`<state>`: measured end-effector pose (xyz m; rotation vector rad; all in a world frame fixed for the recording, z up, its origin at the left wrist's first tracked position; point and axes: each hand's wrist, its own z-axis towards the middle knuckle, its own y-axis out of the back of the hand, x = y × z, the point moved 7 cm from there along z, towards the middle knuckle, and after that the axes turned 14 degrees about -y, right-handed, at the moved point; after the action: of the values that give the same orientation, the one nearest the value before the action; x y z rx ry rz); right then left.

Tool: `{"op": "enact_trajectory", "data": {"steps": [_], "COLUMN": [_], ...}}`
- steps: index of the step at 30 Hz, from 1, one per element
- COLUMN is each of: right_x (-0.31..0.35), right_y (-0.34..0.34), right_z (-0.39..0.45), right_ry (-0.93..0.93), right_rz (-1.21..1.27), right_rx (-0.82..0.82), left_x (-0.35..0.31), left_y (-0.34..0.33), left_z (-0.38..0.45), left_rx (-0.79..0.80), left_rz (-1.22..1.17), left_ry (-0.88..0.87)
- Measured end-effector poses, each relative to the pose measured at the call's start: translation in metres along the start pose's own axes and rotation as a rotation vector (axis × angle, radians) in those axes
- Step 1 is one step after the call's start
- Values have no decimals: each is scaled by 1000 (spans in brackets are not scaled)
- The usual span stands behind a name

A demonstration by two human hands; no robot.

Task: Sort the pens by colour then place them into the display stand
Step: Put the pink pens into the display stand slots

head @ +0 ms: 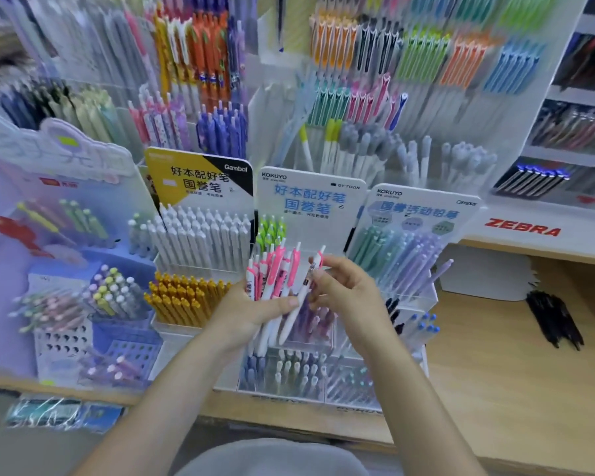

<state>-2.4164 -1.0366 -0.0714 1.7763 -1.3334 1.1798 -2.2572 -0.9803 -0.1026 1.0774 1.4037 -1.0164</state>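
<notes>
My left hand (255, 309) grips a bunch of white pens with pink clips (272, 273), held upright in front of the clear KOKUYO display stand (310, 201). My right hand (344, 286) pinches one more pink-and-white pen (306, 286) at its upper part, right beside the bunch. Green-clipped pens (272, 230) stand in the stand's upper tier just behind the bunch. Lower tiers hold purple and pale pens, partly hidden by my hands.
White pens (200, 231) and mustard pens (182, 297) fill the Gambol stand to the left. A pastel pencil stand (402, 255) stands to the right. Loose black pens (553, 321) lie on the wooden counter (512, 372). Tall racks of coloured pens rise behind.
</notes>
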Motion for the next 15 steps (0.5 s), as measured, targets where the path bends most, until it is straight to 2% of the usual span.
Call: {"op": "enact_trajectory", "data": {"steps": [6,12,15], "right_x": [11,33,41], "right_y": [21,36,29], "right_z": [25,44,52], "right_ry": [59,256,332], "right_rz": [44,173,83], "right_rx": [-24,-263,-350], "left_x": [9,2,-4], "left_y": [0,29,37], "left_z": [15,34,42], "left_rx": [-72,-149,-142], "left_rz": [25,24,0], "left_ry": [53,21,7]}}
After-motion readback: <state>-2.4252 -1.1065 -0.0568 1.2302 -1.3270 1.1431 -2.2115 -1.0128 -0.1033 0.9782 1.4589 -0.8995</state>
